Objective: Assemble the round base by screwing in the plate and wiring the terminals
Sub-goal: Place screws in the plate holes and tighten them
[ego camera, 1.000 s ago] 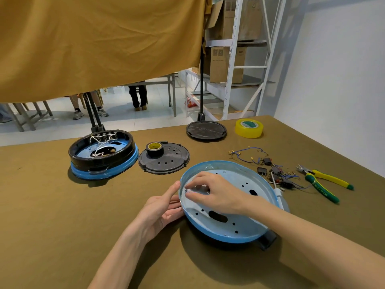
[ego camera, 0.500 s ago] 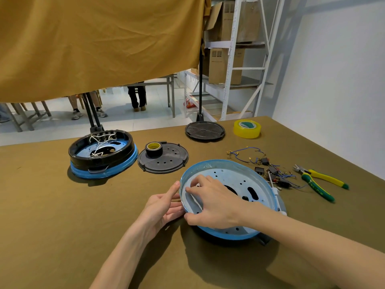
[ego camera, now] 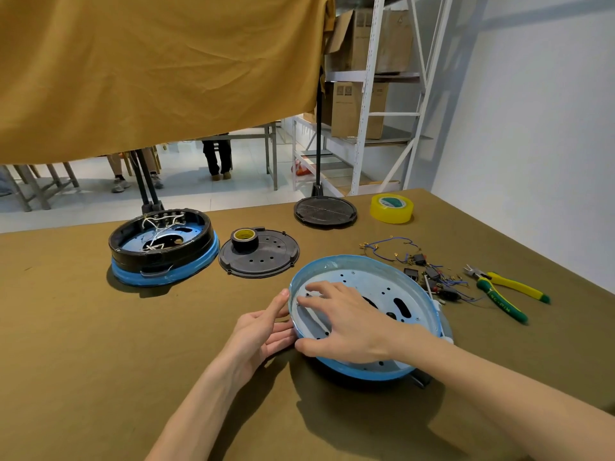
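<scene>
A round blue-rimmed base [ego camera: 382,277] with a pale perforated plate inside lies tilted in front of me on the olive table. My right hand [ego camera: 346,322] lies flat inside it near the left rim, fingers spread, thumb over the near rim. Outside the rim, my left hand [ego camera: 263,331] presses against the base's left edge with its fingers extended. A heap of blue wires, terminals and small black parts [ego camera: 422,271] lies right of the base. A white-handled screwdriver [ego camera: 436,302] sits against the base's right edge.
Green-and-yellow pliers [ego camera: 502,291] lie far right. A black-and-blue assembled base with white wires [ego camera: 163,251] stands at left, beside a black perforated cover [ego camera: 263,256] carrying a black tape roll [ego camera: 244,239]. Another black disc [ego camera: 325,210] and yellow tape [ego camera: 392,207] sit at the back.
My right hand slid from the plate's upper left down toward the near-left rim and flattened out. The base has tipped slightly. My left hand stays against the rim.
</scene>
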Tool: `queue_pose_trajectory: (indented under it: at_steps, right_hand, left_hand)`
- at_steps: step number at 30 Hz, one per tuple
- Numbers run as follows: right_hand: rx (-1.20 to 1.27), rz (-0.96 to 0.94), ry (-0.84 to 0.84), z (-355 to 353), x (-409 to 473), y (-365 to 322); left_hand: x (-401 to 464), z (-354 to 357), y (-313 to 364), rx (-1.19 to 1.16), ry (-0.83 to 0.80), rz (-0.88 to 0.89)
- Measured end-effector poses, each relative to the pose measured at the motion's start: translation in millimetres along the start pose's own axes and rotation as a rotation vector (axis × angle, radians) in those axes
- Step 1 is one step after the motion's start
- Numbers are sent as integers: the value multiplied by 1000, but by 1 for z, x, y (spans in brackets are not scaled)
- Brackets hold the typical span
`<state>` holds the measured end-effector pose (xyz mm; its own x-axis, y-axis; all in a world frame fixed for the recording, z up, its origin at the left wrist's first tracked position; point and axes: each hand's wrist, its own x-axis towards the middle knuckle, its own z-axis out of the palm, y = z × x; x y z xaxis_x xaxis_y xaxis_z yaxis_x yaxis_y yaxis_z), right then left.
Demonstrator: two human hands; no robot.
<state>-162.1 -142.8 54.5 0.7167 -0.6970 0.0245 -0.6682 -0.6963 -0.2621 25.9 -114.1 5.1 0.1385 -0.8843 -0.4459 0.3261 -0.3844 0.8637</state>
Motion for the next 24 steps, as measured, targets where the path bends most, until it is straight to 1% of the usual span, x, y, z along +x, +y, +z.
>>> queue_pose_trajectory:
  at_steps: [3, 6, 8, 10, 14, 17, 20, 22, 24]
  right_hand:
    - [-89, -39, -10, 1, 0, 0]
    - [-82, -25, -9, 2, 1, 0]
    - [-84, -51, -4, 1, 3, 1]
    - [-89, -46, -40, -1, 4, 2]
    - [-106, -38, -113, -3, 3, 2]
    - [-130, -5, -92, -7, 3, 1]
    - [-194, -67, -124, -3, -1, -4]
    - [-250, -41, -169, 2, -3, -7]
    - [-236, -9, -150, 1, 0, -7]
  left_hand:
    - [1, -6, 1, -62, -66, -65]
    - [2, -8, 2, -91, -99, -85]
    - [2, -10, 2, -102, -108, -92]
    - [4, -10, 2, -105, -118, -98]
    - [6, -11, -1, -98, -118, -85]
    - [7, -10, -2, -102, -111, -74]
    - [8, -9, -3, -76, -101, -62]
    - [8, -7, -2, -61, -84, -59]
    - [8, -7, -2, -63, -69, -55]
